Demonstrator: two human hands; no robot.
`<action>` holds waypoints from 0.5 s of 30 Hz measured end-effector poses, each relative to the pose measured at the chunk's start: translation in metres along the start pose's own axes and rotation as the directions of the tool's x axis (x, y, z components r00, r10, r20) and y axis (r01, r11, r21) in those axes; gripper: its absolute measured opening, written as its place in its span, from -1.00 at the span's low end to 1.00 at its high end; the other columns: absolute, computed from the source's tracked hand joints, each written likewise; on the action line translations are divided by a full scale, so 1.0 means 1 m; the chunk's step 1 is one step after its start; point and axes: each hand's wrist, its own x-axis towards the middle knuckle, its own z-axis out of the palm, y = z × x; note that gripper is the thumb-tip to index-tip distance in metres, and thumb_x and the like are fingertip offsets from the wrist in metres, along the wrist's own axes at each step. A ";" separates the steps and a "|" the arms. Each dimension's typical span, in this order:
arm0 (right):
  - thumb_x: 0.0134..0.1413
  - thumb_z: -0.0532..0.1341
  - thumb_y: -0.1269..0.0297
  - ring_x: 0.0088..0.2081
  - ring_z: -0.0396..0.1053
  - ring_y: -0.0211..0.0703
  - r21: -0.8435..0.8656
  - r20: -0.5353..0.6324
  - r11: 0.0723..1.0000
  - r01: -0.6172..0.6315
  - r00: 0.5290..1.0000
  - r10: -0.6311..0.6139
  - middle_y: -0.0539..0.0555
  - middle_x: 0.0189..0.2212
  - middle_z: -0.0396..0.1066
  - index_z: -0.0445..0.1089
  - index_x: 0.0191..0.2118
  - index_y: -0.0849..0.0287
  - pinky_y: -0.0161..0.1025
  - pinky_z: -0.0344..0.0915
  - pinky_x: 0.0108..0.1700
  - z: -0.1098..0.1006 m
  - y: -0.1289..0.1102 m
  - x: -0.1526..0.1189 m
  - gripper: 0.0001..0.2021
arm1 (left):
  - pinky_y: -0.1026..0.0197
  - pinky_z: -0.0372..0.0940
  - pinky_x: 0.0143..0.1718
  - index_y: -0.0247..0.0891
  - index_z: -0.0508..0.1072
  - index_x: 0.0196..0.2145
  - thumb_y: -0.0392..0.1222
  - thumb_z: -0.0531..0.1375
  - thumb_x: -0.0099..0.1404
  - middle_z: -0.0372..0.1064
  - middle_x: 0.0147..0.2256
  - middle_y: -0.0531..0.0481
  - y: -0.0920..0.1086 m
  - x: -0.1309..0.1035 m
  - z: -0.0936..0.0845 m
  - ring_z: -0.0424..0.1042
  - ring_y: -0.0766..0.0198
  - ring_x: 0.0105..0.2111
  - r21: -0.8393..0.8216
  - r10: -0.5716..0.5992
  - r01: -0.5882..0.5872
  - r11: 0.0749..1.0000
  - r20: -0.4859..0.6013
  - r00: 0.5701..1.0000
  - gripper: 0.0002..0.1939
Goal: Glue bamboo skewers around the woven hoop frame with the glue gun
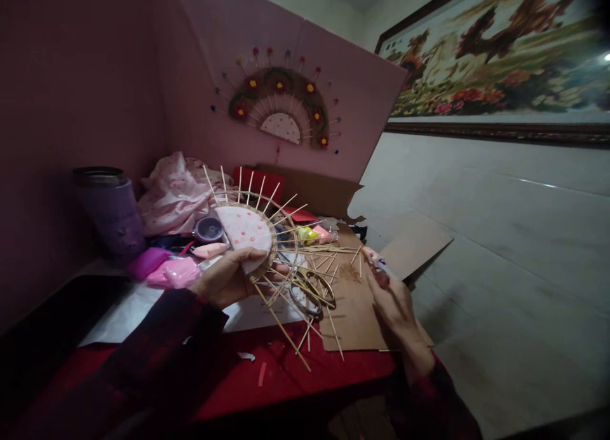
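My left hand (pixel 231 278) grips the lower edge of a half-round piece (pixel 245 229) covered in white cloth with pink spots. Thin wooden sticks fan outward from its curved rim, crossed by a ring of twine. Closed around a small tube-like object (pixel 377 266), perhaps glue, my right hand (pixel 393 303) is over the cardboard (pixel 355 319). Between the hands, scissors (pixel 312 292) lie among loose sticks (pixel 333 262).
A purple tumbler (pixel 110 211), pink cloth (pixel 178 192) and pink packets (pixel 176 269) are at the left. Behind them leans a pink board (pixel 190 77) bearing a decorated half-round piece (pixel 279 84). Red cloth (pixel 229 376) covers the near table edge.
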 end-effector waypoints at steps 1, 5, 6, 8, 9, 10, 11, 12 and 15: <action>0.07 0.07 0.12 -0.50 0.26 -0.16 0.169 0.024 0.982 -0.082 0.997 0.080 0.04 -0.56 0.30 0.38 -0.28 0.20 -0.26 0.19 -0.48 -0.006 -0.007 -0.002 -0.74 | 0.14 0.32 -0.36 -0.48 0.42 -0.31 -0.30 0.01 0.22 0.47 -0.24 -0.34 0.000 0.000 0.000 0.47 0.11 -0.32 0.006 0.001 -0.001 1.000 0.003 1.000 -0.77; -0.09 0.25 0.06 -0.67 0.04 -0.38 0.661 0.408 0.605 -0.444 0.889 0.206 -0.11 -0.63 0.12 0.31 -0.30 0.20 -0.41 0.00 -0.71 -0.033 -0.043 -0.021 -0.69 | 0.14 0.31 -0.35 -0.50 0.43 -0.32 -0.27 0.01 0.22 0.47 -0.25 -0.33 -0.001 0.001 -0.001 0.46 0.11 -0.31 0.025 -0.008 0.008 1.000 0.002 1.000 -0.75; -0.07 0.25 0.06 -0.67 0.04 -0.41 0.674 0.533 0.525 -0.520 0.834 0.141 -0.10 -0.61 0.14 0.29 -0.34 0.20 -0.45 -0.01 -0.73 -0.039 -0.052 -0.028 -0.70 | 0.15 0.31 -0.34 -0.50 0.43 -0.31 -0.27 0.01 0.22 0.47 -0.26 -0.32 -0.001 0.001 0.000 0.46 0.12 -0.32 0.030 -0.011 0.011 0.999 0.003 1.000 -0.75; -0.04 0.23 0.02 -0.69 0.07 -0.43 0.629 0.682 0.474 -0.616 0.730 0.042 -0.07 -0.59 0.21 0.29 -0.40 0.20 -0.47 0.00 -0.76 -0.049 -0.068 -0.042 -0.69 | 0.14 0.31 -0.33 -0.47 0.43 -0.32 -0.27 0.02 0.21 0.48 -0.28 -0.29 -0.001 0.000 0.000 0.46 0.13 -0.32 0.039 -0.004 0.004 0.999 0.011 1.000 -0.76; -0.03 0.21 -0.01 -0.72 0.08 -0.44 0.603 0.723 0.487 -0.632 0.691 0.001 -0.06 -0.59 0.23 0.30 -0.43 0.22 -0.46 0.01 -0.77 -0.051 -0.075 -0.048 -0.67 | 0.13 0.31 -0.33 -0.46 0.43 -0.32 -0.27 0.03 0.20 0.48 -0.31 -0.27 -0.002 0.000 0.001 0.45 0.12 -0.33 0.045 0.007 -0.008 0.999 0.014 1.000 -0.77; -0.01 0.19 -0.03 -0.74 0.07 -0.45 0.572 0.758 0.509 -0.643 0.651 -0.031 -0.05 -0.62 0.24 0.30 -0.47 0.23 -0.46 0.01 -0.78 -0.052 -0.081 -0.054 -0.64 | 0.13 0.31 -0.33 -0.44 0.44 -0.33 -0.27 0.03 0.20 0.48 -0.33 -0.25 -0.002 -0.001 0.001 0.45 0.12 -0.33 0.051 0.019 -0.020 0.998 0.020 1.000 -0.78; 0.00 0.17 -0.04 -0.76 0.07 -0.46 0.542 0.788 0.536 -0.647 0.613 -0.057 -0.05 -0.67 0.23 0.30 -0.51 0.25 -0.47 -0.01 -0.77 -0.052 -0.086 -0.058 -0.61 | 0.12 0.31 -0.34 -0.43 0.44 -0.34 -0.27 0.03 0.19 0.48 -0.34 -0.24 -0.003 -0.001 0.002 0.45 0.12 -0.33 0.058 0.031 -0.033 0.998 0.027 0.999 -0.78; 0.02 0.16 -0.05 -0.77 0.06 -0.47 0.512 0.811 0.569 -0.643 0.581 -0.072 -0.06 -0.72 0.21 0.30 -0.56 0.26 -0.48 -0.04 -0.76 -0.050 -0.090 -0.061 -0.58 | 0.12 0.31 -0.35 -0.43 0.44 -0.34 -0.27 0.04 0.19 0.49 -0.35 -0.23 -0.004 -0.001 0.002 0.45 0.12 -0.34 0.065 0.041 -0.043 0.997 0.033 0.999 -0.78; 0.03 0.13 -0.07 -0.78 0.09 -0.46 0.451 0.844 0.652 -0.610 0.529 -0.090 -0.05 -0.83 0.14 0.31 -0.65 0.28 -0.48 -0.09 -0.73 -0.043 -0.098 -0.065 -0.51 | 0.11 0.32 -0.36 -0.45 0.45 -0.32 -0.28 0.03 0.18 0.48 -0.35 -0.24 -0.005 -0.001 0.003 0.44 0.13 -0.35 0.085 0.054 -0.059 0.995 0.060 0.997 -0.76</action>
